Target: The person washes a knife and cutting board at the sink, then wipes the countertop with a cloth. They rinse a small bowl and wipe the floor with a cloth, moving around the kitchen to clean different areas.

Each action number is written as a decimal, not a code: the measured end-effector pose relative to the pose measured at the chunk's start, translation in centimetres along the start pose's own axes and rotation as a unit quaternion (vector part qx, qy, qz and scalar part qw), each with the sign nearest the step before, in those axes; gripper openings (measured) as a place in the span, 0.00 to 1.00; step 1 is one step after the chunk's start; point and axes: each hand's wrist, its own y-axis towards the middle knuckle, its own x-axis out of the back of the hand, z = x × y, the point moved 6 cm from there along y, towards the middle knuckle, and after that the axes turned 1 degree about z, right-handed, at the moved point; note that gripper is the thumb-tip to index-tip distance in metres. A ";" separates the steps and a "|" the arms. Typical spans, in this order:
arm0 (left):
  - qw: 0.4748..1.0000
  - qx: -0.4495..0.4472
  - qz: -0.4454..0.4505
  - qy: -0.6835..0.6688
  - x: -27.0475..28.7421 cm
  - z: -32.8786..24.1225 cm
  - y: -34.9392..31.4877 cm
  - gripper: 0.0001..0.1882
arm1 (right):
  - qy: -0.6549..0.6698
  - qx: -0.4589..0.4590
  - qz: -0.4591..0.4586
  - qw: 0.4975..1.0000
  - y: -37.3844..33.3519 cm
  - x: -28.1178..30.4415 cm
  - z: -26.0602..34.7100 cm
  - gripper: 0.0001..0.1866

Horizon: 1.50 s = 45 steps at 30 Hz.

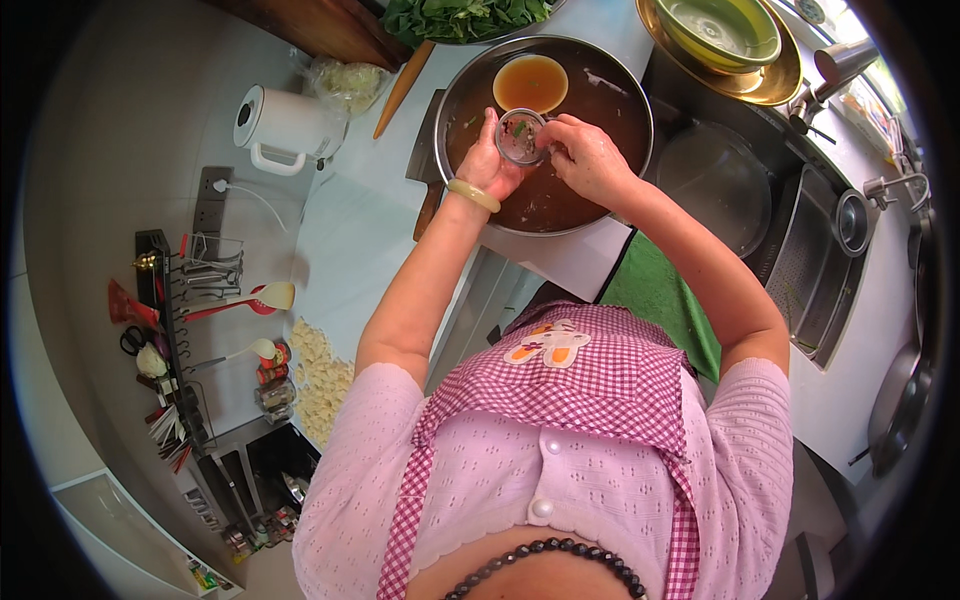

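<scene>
A small round cup (519,137) with a grey rim, either clear or of fine mesh, holds green and dark bits. My left hand (490,165) cradles it from the left, fingers curled around its side. At the cup's right edge my right hand (588,160) has its fingers pinched together; what lies between them is hidden. Both hands are above a wide steel basin (646,130) of brown liquid. Just beyond the cup, within the basin, is a round bowl of orange-brown liquid (531,84).
A wooden-handled knife or tool (404,90) lies left of the basin, near a white kettle (285,130). Leafy greens (460,18) sit behind. To the right is a dark sink (715,190), with stacked bowls (722,35) behind it. Pale pieces (320,380) cover the left counter.
</scene>
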 end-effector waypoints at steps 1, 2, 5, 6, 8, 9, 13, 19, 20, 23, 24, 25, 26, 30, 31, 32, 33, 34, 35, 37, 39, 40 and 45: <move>1.000 0.004 0.012 -0.018 -0.1 0.0 0.0 0.29 | -0.035 0.017 -0.005 0.999 -0.1 0.0 0.3 0.10; 0.999 0.009 0.024 -0.036 -0.3 0.0 0.0 0.28 | -0.069 0.035 -0.010 0.997 -0.2 0.0 0.6 0.11; 0.998 0.013 0.036 -0.049 -0.1 0.2 0.3 0.26 | -0.155 0.047 0.038 0.986 -0.4 -0.9 1.8 0.16; 0.998 0.013 0.036 -0.046 0.1 0.3 0.4 0.25 | -0.180 0.044 0.064 0.980 -0.5 -1.2 2.0 0.18; 0.999 -0.018 0.004 -0.040 1.5 0.6 1.1 0.25 | -0.178 0.052 0.088 0.979 -0.6 -2.1 1.8 0.21; 0.999 -0.034 -0.012 -0.037 2.2 0.8 1.4 0.24 | -0.176 0.057 0.100 0.978 -0.8 -2.8 1.4 0.22; 0.998 -0.012 -0.063 0.014 1.1 0.9 0.9 0.26 | -0.097 0.054 0.114 0.987 -0.4 -2.4 0.0 0.18; 0.939 -0.036 -0.138 0.313 2.0 0.3 1.3 0.34 | -0.152 0.018 0.050 0.987 -0.1 -0.8 -0.7 0.18; 0.908 -0.052 -0.172 0.380 2.7 0.5 1.9 0.35 | -0.161 0.011 0.066 0.985 -0.2 -1.2 -1.0 0.18; 0.856 -0.073 -0.228 0.457 3.4 0.5 2.1 0.37 | -0.164 -0.005 0.082 0.983 -0.6 -1.4 -1.1 0.18; 0.849 -0.087 -0.235 0.466 3.2 0.2 2.0 0.36 | -0.161 -0.009 0.081 0.984 -0.6 -1.3 -1.1 0.18; 0.841 -0.101 -0.240 0.474 2.7 -0.2 1.7 0.36 | -0.151 -0.015 0.061 0.987 -0.6 -0.9 -1.1 0.17; 0.849 -0.123 -0.225 0.462 1.2 -0.6 0.7 0.33 | -0.141 -0.021 0.040 0.989 -0.5 -0.4 -1.2 0.17; 0.669 -0.347 -0.177 0.633 -3.3 -2.8 -2.5 0.41 | -0.099 -0.002 -0.037 0.994 -0.4 1.0 -2.0 0.17; 0.633 -0.387 -0.166 0.650 -4.4 -3.1 -3.3 0.43 | -0.087 -0.010 -0.032 0.996 -0.4 1.1 -2.2 0.17; 0.594 -0.425 -0.155 0.665 -5.7 -3.4 -4.2 0.45 | -0.074 -0.019 -0.026 0.997 -0.4 1.3 -2.4 0.17; 0.554 -0.462 -0.143 0.677 -6.5 -3.5 -4.9 0.48 | -0.062 -0.029 -0.021 0.997 -0.4 1.5 -2.4 0.16; 0.519 -0.479 -0.144 0.693 -6.9 -3.6 -5.3 0.52 | -0.056 -0.043 -0.005 0.997 -0.4 1.6 -2.4 0.18; 0.519 -0.480 -0.147 0.691 -7.1 -3.7 -5.5 0.51 | 0.042 -0.093 0.018 0.995 -0.4 1.5 -2.8 0.20; 0.521 -0.482 -0.154 0.687 -7.7 -3.8 -6.2 0.50 | 0.233 -0.189 0.062 0.952 -0.8 0.7 -2.9 0.23; 0.688 -0.461 -0.125 0.546 -6.3 -3.0 -4.8 0.45 | 0.311 -0.160 0.057 0.935 -0.9 0.2 -2.3 0.25; 0.759 -0.442 -0.108 0.466 -5.7 -2.7 -4.1 0.42 | 0.349 -0.144 0.054 0.924 -0.9 0.0 -2.1 0.27; 0.988 -0.116 -0.019 0.095 -3.7 0.2 -1.3 0.29 | 0.292 -0.185 0.029 0.938 -0.3 0.4 -3.5 0.17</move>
